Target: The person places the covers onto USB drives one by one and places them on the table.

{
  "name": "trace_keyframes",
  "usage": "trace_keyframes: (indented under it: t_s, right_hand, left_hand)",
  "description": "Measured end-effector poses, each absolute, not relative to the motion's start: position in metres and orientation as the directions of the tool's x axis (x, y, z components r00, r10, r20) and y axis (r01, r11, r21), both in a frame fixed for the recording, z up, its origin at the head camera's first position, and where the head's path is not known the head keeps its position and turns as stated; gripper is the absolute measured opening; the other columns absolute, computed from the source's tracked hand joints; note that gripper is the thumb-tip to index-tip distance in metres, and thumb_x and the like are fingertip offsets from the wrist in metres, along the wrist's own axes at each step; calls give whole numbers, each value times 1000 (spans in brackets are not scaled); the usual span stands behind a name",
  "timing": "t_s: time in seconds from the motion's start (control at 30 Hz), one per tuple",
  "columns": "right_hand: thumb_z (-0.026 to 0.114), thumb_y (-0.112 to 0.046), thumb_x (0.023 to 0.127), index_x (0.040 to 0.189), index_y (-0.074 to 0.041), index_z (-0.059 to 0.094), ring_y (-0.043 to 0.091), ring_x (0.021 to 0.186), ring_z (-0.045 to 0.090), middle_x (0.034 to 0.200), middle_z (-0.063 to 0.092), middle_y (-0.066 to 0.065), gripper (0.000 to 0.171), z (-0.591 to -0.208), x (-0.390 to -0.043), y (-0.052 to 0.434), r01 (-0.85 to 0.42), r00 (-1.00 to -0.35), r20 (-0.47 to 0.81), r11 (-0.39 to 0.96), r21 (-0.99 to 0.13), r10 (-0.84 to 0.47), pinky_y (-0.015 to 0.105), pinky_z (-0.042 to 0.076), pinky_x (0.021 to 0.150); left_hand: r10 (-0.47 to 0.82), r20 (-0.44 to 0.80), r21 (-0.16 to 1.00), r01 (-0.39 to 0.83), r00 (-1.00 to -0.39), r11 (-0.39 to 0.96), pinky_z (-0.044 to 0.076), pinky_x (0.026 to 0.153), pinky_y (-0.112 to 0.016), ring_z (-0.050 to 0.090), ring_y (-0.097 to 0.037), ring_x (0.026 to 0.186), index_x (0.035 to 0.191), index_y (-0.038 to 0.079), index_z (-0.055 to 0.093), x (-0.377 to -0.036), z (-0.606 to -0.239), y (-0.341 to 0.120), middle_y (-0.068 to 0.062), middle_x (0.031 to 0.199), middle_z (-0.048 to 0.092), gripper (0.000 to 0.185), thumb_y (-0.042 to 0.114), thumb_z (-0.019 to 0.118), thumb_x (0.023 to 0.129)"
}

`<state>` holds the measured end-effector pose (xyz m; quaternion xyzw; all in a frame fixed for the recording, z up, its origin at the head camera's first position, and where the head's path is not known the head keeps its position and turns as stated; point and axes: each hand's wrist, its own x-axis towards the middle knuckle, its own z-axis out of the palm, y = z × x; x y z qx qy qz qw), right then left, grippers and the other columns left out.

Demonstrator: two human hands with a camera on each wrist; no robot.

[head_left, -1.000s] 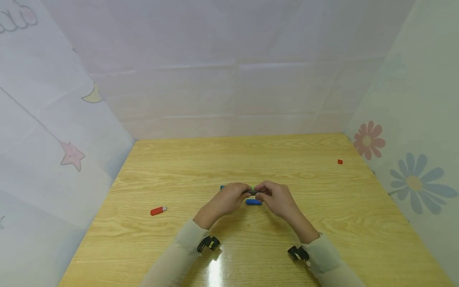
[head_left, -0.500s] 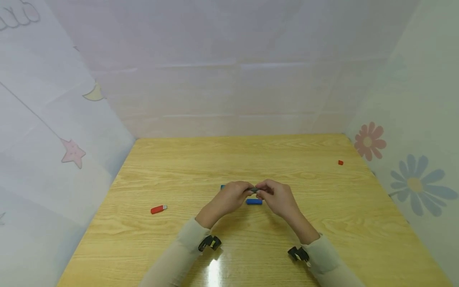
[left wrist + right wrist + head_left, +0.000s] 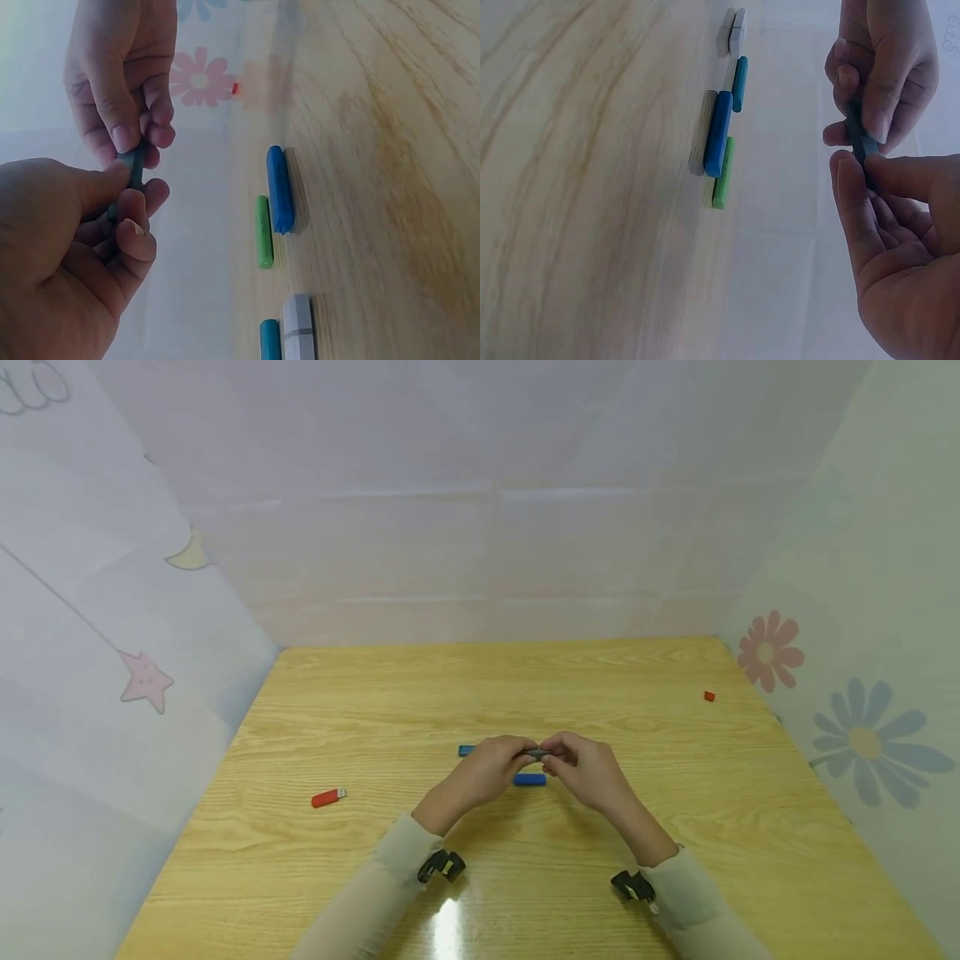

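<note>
Step in hand: a small dark stick is pinched at each end and is best kept level, with any pull made straight along its length.
Left hand: clenched on the stick's left end.
Right hand: clenched on its right end.
Stick: held between both grips, just above the blue stick on the worktop.
Red stick: well left of the blue stick.

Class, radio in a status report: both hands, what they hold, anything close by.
Left hand and right hand both pinch one dark stick, above the table. Blue stick lies just beneath. Red USB stick far left.
</note>
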<state>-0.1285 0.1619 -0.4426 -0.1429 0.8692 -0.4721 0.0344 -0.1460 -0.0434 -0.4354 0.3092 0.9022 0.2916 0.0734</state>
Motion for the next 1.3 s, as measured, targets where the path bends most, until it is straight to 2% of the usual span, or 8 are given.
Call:
trace_keyframes:
  t_s: [0.23, 0.47, 0.67, 0.83, 0.93, 1.1, 1.3]
  right_hand:
    - [66, -13, 100, 116, -5, 69, 17, 86, 73, 100, 74, 10, 18, -444, -132, 169, -188, -967, 61, 529, -828, -249, 29, 60, 72]
    - [65, -12, 101, 119, -3, 68, 25, 88, 74, 103, 73, 17, 21, -448, -138, 188, -131, -978, 17, 558, -819, -206, 28, 60, 72]
    - [64, -14, 101, 119, -4, 68, 22, 87, 74, 103, 74, 15, 21, -455, -144, 200, -112, -983, -6, 616, -779, -186, 28, 59, 71]
    - [64, -13, 101, 119, -2, 68, 20, 85, 73, 101, 74, 12, 21, -460, -149, 211, -110, -983, -17, 668, -736, -181, 32, 58, 71]
    - [64, -13, 101, 119, -1, 68, 19, 84, 72, 98, 74, 10, 22, -463, -151, 217, -101, -984, -30, 694, -713, -174, 35, 57, 72]
    - [64, -14, 101, 119, 0, 68, 17, 82, 71, 94, 73, 6, 23, -468, -156, 224, -97, -985, -39, 719, -688, -170, 37, 57, 74]
    - [63, -14, 102, 119, 0, 68, 15, 79, 69, 90, 73, 3, 22, -473, -161, 231, -108, -983, -40, 739, -665, -181, 34, 55, 71]
  left_hand:
    - [537, -25, 615, 411, -843, 673, 57, 82, -28, 68, -13, 98, 143, 7, 56, -147, -433, -54, -6, 124, 69, 43, 32, 50, 108]
    - [557, -32, 563, 446, -830, 696, 56, 86, -33, 67, -15, 100, 144, 6, 54, -148, -432, -75, -6, 125, 67, 43, 30, 51, 108]
    - [558, -47, 553, 443, -829, 705, 55, 94, -37, 65, -19, 111, 144, 4, 53, -146, -434, -91, -8, 129, 66, 43, 28, 53, 108]
    - [553, -55, 568, 429, -831, 702, 54, 96, -40, 63, -22, 117, 143, 3, 54, -145, -436, -104, -11, 132, 64, 43, 27, 55, 107]
    - [538, -56, 567, 416, -841, 711, 54, 94, -41, 63, -22, 115, 141, 4, 56, -143, -437, -114, -9, 130, 65, 41, 27, 56, 107]
    - [497, -55, 565, 384, -866, 731, 54, 88, -40, 64, -20, 102, 140, 5, 58, -140, -437, -130, -11, 132, 64, 40, 25, 57, 106]
    - [441, -53, 555, 341, -896, 759, 55, 89, -41, 65, -20, 104, 140, 6, 58, -134, -438, -150, -9, 134, 63, 40, 25, 59, 105]
